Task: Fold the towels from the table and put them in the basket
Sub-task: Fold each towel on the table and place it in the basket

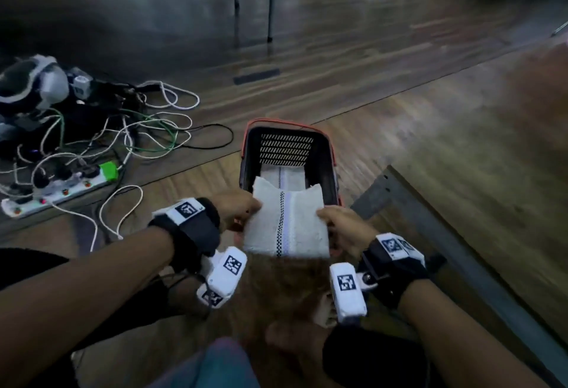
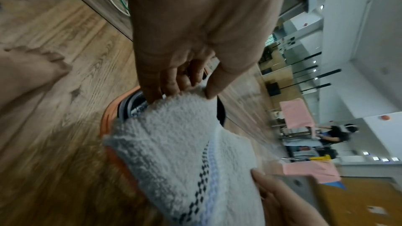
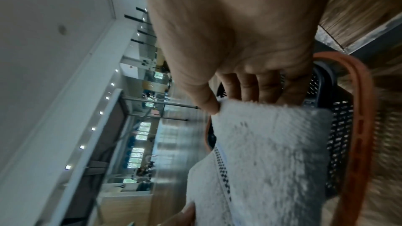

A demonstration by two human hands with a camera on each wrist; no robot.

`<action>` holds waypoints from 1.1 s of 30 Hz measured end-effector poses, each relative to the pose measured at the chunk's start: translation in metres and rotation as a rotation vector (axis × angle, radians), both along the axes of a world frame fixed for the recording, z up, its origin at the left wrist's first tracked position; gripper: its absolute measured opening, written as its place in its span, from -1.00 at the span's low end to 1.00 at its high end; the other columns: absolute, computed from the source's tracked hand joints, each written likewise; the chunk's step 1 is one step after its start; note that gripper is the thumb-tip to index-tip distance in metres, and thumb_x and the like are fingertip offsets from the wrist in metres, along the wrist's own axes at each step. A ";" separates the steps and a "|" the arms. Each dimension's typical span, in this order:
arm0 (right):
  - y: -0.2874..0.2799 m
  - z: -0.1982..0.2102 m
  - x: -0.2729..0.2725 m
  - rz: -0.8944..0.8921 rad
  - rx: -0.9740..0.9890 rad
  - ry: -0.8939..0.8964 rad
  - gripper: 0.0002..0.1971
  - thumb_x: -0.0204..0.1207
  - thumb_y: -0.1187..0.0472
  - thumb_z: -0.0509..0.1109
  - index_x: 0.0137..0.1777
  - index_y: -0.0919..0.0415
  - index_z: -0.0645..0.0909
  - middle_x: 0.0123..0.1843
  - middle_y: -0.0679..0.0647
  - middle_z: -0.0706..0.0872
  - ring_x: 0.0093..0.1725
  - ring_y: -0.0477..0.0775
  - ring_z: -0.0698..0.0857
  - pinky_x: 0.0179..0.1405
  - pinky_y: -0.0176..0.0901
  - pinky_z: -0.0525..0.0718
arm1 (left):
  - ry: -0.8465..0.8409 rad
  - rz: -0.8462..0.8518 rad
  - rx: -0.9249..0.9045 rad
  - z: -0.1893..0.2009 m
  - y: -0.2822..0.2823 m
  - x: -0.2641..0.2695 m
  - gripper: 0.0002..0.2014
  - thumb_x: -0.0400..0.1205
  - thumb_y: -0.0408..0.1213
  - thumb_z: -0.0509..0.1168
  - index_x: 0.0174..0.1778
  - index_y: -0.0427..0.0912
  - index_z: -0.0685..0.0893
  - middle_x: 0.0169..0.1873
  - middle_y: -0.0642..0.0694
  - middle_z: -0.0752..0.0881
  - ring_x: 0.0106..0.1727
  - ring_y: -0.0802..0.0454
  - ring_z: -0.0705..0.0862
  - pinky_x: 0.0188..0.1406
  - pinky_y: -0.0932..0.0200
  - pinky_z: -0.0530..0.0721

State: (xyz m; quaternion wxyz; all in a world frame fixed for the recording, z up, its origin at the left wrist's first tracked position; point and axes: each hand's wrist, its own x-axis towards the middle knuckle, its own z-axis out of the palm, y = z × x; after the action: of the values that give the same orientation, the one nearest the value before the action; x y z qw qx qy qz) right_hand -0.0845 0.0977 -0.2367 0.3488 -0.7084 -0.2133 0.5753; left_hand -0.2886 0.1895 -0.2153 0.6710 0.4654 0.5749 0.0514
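A folded white towel (image 1: 287, 223) with a dark checked stripe hangs in the air over the near end of a black basket (image 1: 329, 157) with an orange rim, which stands on the wooden floor. My left hand (image 1: 242, 211) pinches the towel's left edge between thumb and fingers (image 2: 174, 85). My right hand (image 1: 336, 221) pinches the right edge in the same way, thumb on top (image 3: 208, 102). Another folded white towel (image 1: 284, 177) lies flat on the basket's bottom. In both wrist views the held towel (image 2: 178, 143) (image 3: 267, 152) sags between the hands above the basket rim (image 3: 356, 109).
A tangle of cables (image 1: 123, 135), a white power strip (image 1: 61, 191) and a headset (image 1: 33, 80) lie on the floor to the left. A grey metal frame (image 1: 430, 221) runs along the floor at the right. Black table legs (image 1: 270, 0) stand further back.
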 end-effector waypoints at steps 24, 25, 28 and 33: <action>0.229 -0.221 0.071 0.096 -0.142 -0.419 -0.72 0.49 0.39 0.17 0.11 0.38 0.63 -0.03 0.28 0.70 -0.13 0.19 0.64 -0.28 -0.21 0.50 | 0.645 -0.339 0.289 -0.217 0.218 0.133 -0.64 0.63 -0.36 0.20 0.35 -0.38 0.51 0.29 -0.40 0.58 0.33 -0.35 0.55 0.35 -0.10 0.54; 0.229 -0.223 0.071 0.083 -0.133 -0.411 -0.68 0.48 0.40 0.17 0.17 0.37 0.62 0.05 0.29 0.71 -0.03 0.23 0.67 -0.17 -0.20 0.54 | 0.688 -0.360 0.276 -0.217 0.218 0.132 -0.62 0.64 -0.36 0.19 0.39 -0.37 0.48 0.32 -0.42 0.54 0.36 -0.39 0.52 0.38 -0.16 0.51; 0.229 -0.224 0.070 -0.014 -0.086 -0.422 -0.65 0.46 0.40 0.19 0.23 0.32 0.61 0.15 0.26 0.71 0.06 0.24 0.66 -0.05 -0.19 0.52 | 0.730 -0.390 0.264 -0.220 0.220 0.134 -0.67 0.65 -0.39 0.19 0.35 -0.36 0.50 0.29 -0.45 0.54 0.37 -0.40 0.51 0.43 -0.19 0.46; 0.228 -0.225 0.069 -0.016 -0.097 -0.471 -0.66 0.49 0.37 0.19 0.25 0.31 0.56 0.19 0.27 0.68 -0.02 0.18 0.59 -0.10 -0.19 0.44 | 0.691 -0.429 0.316 -0.222 0.217 0.133 -0.95 0.67 -0.39 0.18 -0.02 -0.30 0.49 -0.28 -0.23 0.51 -0.02 -0.13 0.63 0.02 0.26 0.58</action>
State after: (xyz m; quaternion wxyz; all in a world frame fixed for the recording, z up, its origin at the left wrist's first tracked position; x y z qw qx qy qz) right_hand -0.0155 0.3254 -0.4614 0.2595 -0.8408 -0.2551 0.4008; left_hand -0.1560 0.4067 -0.4373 0.3554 0.6611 0.6410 -0.1607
